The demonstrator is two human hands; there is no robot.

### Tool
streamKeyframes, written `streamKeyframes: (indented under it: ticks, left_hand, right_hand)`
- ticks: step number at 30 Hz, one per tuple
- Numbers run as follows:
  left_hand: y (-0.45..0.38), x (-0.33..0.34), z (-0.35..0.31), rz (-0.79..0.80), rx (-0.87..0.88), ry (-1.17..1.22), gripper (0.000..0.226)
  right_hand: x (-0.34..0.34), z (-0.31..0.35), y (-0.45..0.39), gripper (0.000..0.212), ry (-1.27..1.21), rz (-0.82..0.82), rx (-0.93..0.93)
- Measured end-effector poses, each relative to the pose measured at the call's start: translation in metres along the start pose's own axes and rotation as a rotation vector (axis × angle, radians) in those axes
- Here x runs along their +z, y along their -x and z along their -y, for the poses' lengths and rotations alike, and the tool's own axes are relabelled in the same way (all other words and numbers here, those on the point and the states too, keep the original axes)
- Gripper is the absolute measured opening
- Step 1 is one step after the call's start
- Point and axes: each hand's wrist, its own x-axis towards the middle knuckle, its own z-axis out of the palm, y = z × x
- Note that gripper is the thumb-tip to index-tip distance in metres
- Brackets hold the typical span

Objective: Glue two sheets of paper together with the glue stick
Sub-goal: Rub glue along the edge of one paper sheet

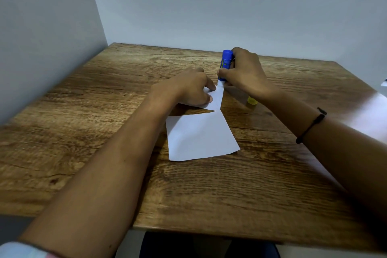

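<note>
- head view, centre of the frame: right hand [245, 71] wrapped round a blue glue stick [225, 65], held upright with its lower end down on the far sheet of paper [215, 98].
- just left of that: left hand [192, 88] resting on the same far sheet, fingers bent, fingertips [210, 99] pressing the paper flat against the table; nothing gripped.
- hands close together, nearly touching at the glue stick's lower end.
- below the hands, middle of the frame: second sheet of paper [201, 136] lying flat, its upper right corner meeting the far sheet, otherwise untouched.
- right of centre, partly hidden behind the right wrist: small yellow cap [252, 100] on the wood.
- right side: black cord bracelet [312, 124] round the right forearm.
- across the frame: wood-grain table [104, 132], grey walls [209, 6] behind and at upper left.
</note>
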Motion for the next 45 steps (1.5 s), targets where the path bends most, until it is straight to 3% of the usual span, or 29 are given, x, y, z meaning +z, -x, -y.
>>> streamKeyframes:
  ticks: [34, 37, 42, 45]
  left_hand:
    - [0.004, 0.000, -0.003, -0.035, -0.014, 0.003, 0.032]
    - [0.002, 0.001, -0.001, -0.049, -0.032, -0.044, 0.026]
    - [-0.002, 0.007, 0.004, -0.164, -0.113, -0.187, 0.038]
    - [0.000, -0.002, 0.006, -0.195, -0.036, -0.090, 0.038]
  right_hand:
    - [-0.022, 0.023, 0.060, 0.025, -0.066, 0.140, -0.117]
    - [-0.026, 0.018, 0.056, 0.022, -0.175, 0.082, -0.058]
    - [-0.041, 0.008, 0.049, 0.023, -0.341, -0.024, 0.032]
    - [-0.043, 0.003, 0.050, 0.023, -0.363, -0.029, 0.037]
